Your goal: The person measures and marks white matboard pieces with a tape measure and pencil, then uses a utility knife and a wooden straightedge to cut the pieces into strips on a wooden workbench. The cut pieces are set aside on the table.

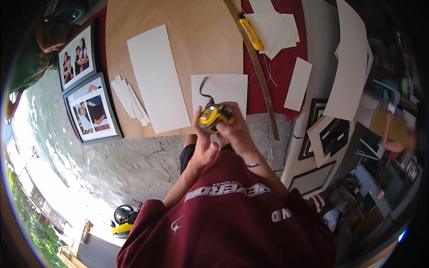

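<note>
Above the table's near edge I hold a yellow and black tape measure [212,117] between both hands, a dark strap curling off its far side. My left hand [203,145] is cupped against its left and lower side. From the right, my right hand [235,129] wraps round it, fingers on its black part, a metal bracelet at the wrist. Just beyond lies a white sheet [228,85] on the wooden board. A longer white panel [158,80] rests to the left, with several narrow white strips [129,99] beside it.
On the red cloth [292,87] at right are white offcuts [277,35], a yellow utility knife [251,33] and a long strip [257,67] overhanging the near edge. Two framed photos [92,109] stand at left. Frames [328,138] and boards lean at right. Other people are at both sides.
</note>
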### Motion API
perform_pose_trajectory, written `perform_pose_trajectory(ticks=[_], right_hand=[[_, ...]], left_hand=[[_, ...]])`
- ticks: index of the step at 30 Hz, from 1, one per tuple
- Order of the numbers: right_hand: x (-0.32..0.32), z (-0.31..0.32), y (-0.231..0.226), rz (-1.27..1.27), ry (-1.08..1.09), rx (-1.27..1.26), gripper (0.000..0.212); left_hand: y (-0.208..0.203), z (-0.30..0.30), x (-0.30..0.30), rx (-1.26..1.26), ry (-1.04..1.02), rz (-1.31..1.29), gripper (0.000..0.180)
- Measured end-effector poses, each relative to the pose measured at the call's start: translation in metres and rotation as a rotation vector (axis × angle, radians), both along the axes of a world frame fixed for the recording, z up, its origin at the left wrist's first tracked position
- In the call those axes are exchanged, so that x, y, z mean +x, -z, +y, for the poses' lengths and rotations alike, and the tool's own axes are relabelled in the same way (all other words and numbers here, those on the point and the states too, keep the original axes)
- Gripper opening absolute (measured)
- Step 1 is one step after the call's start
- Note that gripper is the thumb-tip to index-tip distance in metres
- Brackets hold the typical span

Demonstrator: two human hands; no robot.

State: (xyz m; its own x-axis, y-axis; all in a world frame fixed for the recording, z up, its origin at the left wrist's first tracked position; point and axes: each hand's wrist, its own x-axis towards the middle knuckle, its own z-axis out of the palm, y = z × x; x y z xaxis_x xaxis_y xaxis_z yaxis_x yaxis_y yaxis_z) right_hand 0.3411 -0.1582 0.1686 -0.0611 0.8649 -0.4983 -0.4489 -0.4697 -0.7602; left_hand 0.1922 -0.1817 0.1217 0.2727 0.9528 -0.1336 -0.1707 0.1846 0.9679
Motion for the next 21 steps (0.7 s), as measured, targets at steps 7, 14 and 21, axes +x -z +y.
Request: perform_pose_trajectory(ticks=[7,14,21], right_hand=[[-0.051,0.053,0.0,-0.591,-0.16,0.337,0.036],[0.001,0.058,0.062,-0.246,-0.246,0.227,0.03],[0.131,0.061,0.113,-1.11,-0.242,0.431,0.013]], left_hand=[[0.005,0.048,-0.041,0.048,-0.462,0.009,0.082],[0.019,0.056,-0.006,0.025,-0.466,0.224,0.087],[0.08,0.09,0.057,0.108,-0.611,0.611,0.086]])
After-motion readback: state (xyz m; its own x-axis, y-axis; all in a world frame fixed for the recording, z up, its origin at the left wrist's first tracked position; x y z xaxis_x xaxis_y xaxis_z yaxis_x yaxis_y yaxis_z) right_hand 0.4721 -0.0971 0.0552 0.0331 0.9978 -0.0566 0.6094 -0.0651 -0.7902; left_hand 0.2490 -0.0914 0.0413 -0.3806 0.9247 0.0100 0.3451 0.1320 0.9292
